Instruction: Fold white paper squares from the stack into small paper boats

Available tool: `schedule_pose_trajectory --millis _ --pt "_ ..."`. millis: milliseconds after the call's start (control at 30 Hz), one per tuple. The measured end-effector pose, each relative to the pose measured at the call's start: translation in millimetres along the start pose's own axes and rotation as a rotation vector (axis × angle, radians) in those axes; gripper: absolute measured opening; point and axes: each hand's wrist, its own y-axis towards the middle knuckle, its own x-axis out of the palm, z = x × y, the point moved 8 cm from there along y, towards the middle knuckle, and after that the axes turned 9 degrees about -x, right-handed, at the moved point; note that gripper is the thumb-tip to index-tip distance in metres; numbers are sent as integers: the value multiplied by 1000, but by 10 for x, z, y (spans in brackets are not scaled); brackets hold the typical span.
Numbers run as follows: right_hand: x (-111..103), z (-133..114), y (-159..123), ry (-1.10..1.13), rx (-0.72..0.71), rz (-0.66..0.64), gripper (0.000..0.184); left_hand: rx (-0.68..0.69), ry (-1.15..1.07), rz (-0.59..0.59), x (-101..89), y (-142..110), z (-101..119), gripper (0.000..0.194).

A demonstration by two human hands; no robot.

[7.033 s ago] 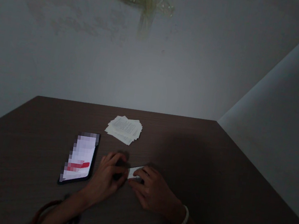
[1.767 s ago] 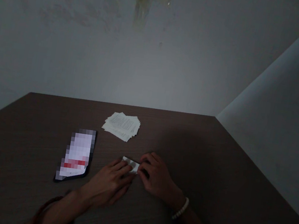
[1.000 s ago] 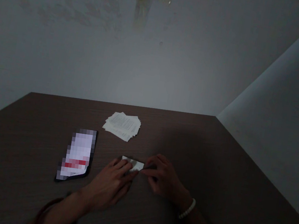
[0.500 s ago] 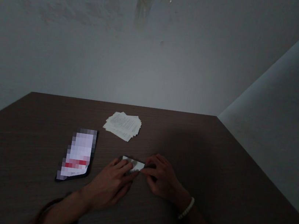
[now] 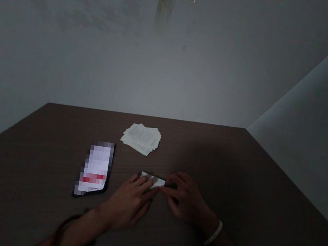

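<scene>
While the left hand (image 5: 129, 200) lies open-fingered over the small white paper (image 5: 159, 182) on the tabletop (image 5: 67, 138), the right hand (image 5: 188, 199) curls at its right end, grip indeterminable, beyond them sits a paper pile (image 5: 143, 137), and completed or remaining work cannot be established.

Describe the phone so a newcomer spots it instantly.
On the brown table, look left of the loose pile of printed papers. The phone lies there, beyond the left hand: dark-edged, its screen lit, with a red band, unlike the plain white papers.
</scene>
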Motion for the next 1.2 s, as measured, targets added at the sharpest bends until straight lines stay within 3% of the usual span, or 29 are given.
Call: schedule_pose_trajectory --millis 800,1067,1200 --pt "38 14 64 6 136 67 12 -15 -40 20 -1 -13 -53 38" --pt "56 105 83 -26 104 98 7 -32 -225 131 -33 -63 -213 46" --pt "55 126 76 0 96 91 5 -158 -226 317 -110 -67 -397 44"
